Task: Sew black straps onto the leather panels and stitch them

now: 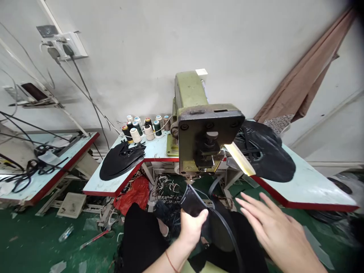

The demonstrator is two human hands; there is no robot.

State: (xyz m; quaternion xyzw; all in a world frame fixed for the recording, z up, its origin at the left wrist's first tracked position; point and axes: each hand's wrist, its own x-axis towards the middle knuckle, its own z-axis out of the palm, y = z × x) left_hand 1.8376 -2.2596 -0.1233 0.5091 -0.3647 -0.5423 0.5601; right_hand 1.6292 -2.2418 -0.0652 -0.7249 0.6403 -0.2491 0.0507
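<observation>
My left hand [192, 226] is closed around a black leather piece [193, 203] with a black strap trailing from it, held just below the green sewing machine [200, 129]. My right hand [273, 227] hovers to the right of it with fingers spread flat, holding nothing. Both hands are above my lap, in front of the machine's head.
A stack of black cut pieces [119, 161] lies on the left wing of the light-blue table [105, 184]; another black pile [264, 151] sits on the right wing. Thread spools [145, 128] stand by the wall. Red bag [132, 195] and scraps litter the green floor. A second table [42, 174] stands at the left.
</observation>
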